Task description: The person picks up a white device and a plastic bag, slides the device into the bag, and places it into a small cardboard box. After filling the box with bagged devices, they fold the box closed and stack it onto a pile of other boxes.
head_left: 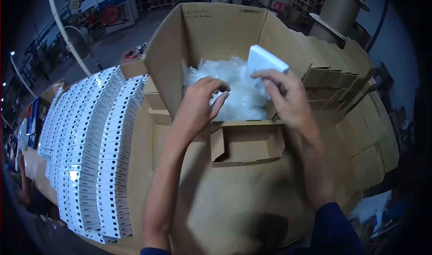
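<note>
My right hand (290,97) grips a white rectangular plastic case (266,60) by its lower edge, above the front right part of a large cardboard box (220,34). Clear plastic bags (240,104) fill the bottom of that box. Over its front left part is my left hand (200,102), fingers curled with a gap to the thumb and nothing between them. Below both hands, against the large box's front wall, a small open cardboard box (245,160) stands on the cardboard-covered surface (216,196). Its visible inside shows only bare cardboard.
Long stacked rows of white cases with small dark square openings (85,133) line the left side. Folded brown cartons (333,84) are piled at the right. A person's arm (23,169) shows at the far left edge. Large spools (337,12) stand behind.
</note>
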The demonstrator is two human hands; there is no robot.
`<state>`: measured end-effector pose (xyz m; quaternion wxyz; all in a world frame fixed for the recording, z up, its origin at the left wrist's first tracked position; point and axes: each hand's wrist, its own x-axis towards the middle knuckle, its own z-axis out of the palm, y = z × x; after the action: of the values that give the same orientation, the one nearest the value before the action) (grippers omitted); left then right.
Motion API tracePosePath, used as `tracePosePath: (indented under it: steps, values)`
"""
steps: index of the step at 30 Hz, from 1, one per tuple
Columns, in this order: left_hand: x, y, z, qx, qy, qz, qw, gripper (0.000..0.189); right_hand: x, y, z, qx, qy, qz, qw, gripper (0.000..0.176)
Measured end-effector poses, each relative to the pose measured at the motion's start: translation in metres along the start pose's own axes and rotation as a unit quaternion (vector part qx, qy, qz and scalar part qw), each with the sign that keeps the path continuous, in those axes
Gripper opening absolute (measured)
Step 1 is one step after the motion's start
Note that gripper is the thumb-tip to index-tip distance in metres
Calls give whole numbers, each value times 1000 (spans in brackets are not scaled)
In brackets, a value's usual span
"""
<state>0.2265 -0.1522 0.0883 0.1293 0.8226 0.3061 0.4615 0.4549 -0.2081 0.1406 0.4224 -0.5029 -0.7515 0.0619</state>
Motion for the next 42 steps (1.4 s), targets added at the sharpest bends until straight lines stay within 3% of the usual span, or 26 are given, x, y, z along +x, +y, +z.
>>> tracePosePath:
  steps: [2, 5, 8, 11, 15, 17, 21, 22, 25, 26, 29, 30, 34, 37, 38, 41, 42]
  values:
    - [41, -28, 37, 17, -144, 31, 989, 20, 20, 12, -10, -48, 44, 10, 998, 23]
    - [70, -60, 99, 79, -267, 115, 954, 25, 44, 23, -15, -60, 44, 2, 997, 25]
    - [88, -66, 115, 116, -387, 106, 909, 28, 50, 32, -9, -33, 49, -28, 998, 28]
    - [93, -84, 115, 58, -288, 68, 953, 23, 49, 39, -8, -16, 64, -28, 997, 32]
    - [96, -69, 72, 31, -164, -97, 981, 27, 50, 44, -5, -1, 72, -23, 997, 34]
    - [90, -75, 58, -52, -71, -118, 989, 27, 51, 42, -4, 10, 90, -21, 996, 34]
    - [68, -27, 15, -262, 46, -189, 945, 29, 41, 31, -6, 14, 110, 1, 994, 44]
    - [57, -6, 6, -285, 80, -180, 938, 26, 35, 34, -2, 26, 109, -16, 994, 56]
    - [11, 34, -1, -316, 156, -173, 920, 21, 4, 18, 8, 102, 25, 16, 994, 68]
    - [-5, 50, 1, -302, 168, -160, 925, 22, -7, 4, 4, 213, -49, 68, 974, 78]
    - [-54, 98, 15, -237, 212, -157, 935, 17, -61, -24, 20, 534, -89, 185, 820, 44]
    - [-69, 111, 22, -243, 242, -185, 921, 18, -81, -19, 34, 520, -49, 143, 841, 27]
    - [-135, 146, 43, -266, 309, -246, 879, 27, -155, -44, 27, 612, 52, 197, 764, 14]
    - [-189, 167, 42, -332, 248, -363, 835, 31, -203, -37, 26, 582, 123, 210, 776, 13]
    - [-209, 163, 45, -388, 250, -356, 812, 26, -216, -35, 23, 601, 139, 252, 745, 13]
    - [-233, 156, 43, -271, 236, -286, 888, 14, -241, -32, 5, 682, 121, 329, 642, 16]
    - [-232, 156, 42, -137, 195, -204, 950, 22, -251, -33, 6, 681, 110, 359, 628, 16]
